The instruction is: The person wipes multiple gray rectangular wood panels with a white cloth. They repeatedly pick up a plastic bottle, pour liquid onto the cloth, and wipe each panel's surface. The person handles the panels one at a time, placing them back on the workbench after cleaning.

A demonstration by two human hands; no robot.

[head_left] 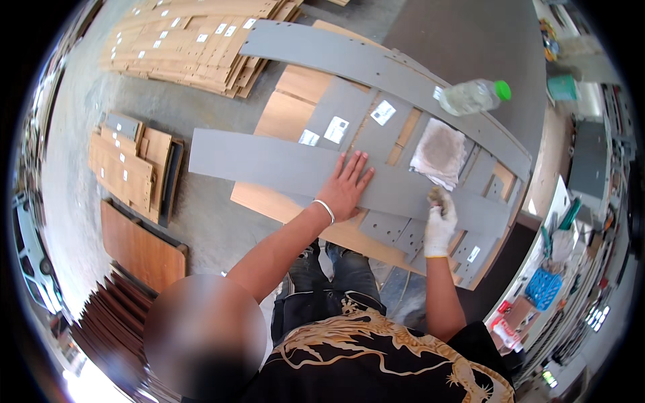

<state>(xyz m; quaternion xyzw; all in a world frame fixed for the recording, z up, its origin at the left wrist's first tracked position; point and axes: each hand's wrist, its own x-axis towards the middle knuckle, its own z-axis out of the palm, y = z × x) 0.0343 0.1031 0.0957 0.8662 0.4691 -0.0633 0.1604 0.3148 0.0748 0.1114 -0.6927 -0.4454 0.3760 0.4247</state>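
- left hand [346, 187]: bare, palm down, fingers extended and slightly spread, pressed flat on the long grey panel [255, 156]. no clamp on it; it rests on the top face.
- right hand [441, 230]: in a white knit glove, fingers drawn in, fingertips dark. can't tell whether they pinch something or just bear on the panel.
- done, as far as it shows: long grey panel lies flat across the pile, its left end sticking out past the boards below. second long panel [322, 50], with holes, lies at the far side.
- left, my judgement: handling looks mid-way, both hands being on the piece. nothing visible marks its face as finished, so can't call what remains.
- panel vs hands: it runs under the left palm and on to the right, reaching past the glove. left hand sits near mid-length, glove toward the right end.
- folded white cloth [440, 151], brown-stained: just beyond the gloved fingertips, no hand on it.
- clear bottle [469, 98] with green cap: on its side by the far panel, apart from both hands.
- smaller perforated grey panel [384, 228]: nearer the body, between the hands, untouched.
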